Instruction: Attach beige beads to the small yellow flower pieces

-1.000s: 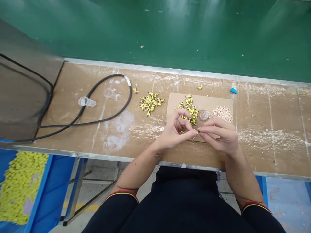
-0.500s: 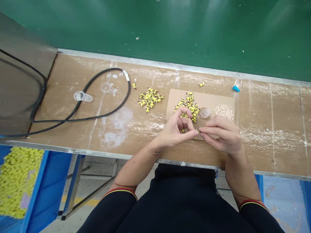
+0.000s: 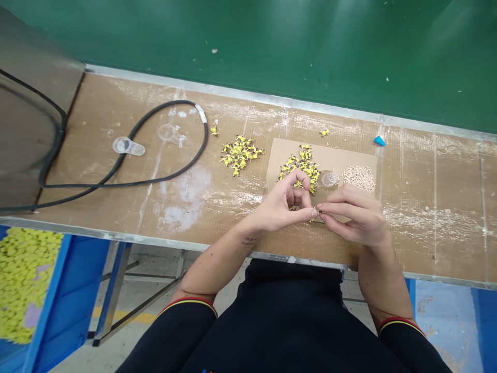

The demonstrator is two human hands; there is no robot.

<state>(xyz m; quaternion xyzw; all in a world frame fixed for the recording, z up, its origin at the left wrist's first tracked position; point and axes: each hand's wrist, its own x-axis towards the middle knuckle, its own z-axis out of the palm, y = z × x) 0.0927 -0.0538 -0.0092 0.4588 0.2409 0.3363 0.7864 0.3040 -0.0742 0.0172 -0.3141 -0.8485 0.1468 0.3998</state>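
Note:
My left hand and my right hand meet over the near edge of a cardboard sheet. Between their fingertips is a tiny yellow and dark figure, mostly covered by the fingers. Thumb and forefinger of each hand are pinched at it. Just beyond my left hand lies a heap of similar small yellow figures. A small clear plastic cup stands beyond my right hand, beside a pile of small pale pink pieces.
Left of the sheet lies another heap of yellow figures. A black cable loops across the table, under a clear plastic scoop-like piece. A blue cone-shaped piece lies at the back. A blue bin of yellow parts stands below left.
The view has shifted slightly. Both hands stay together at the same spot, still pinching the small yellow figure, with only slight finger movement.

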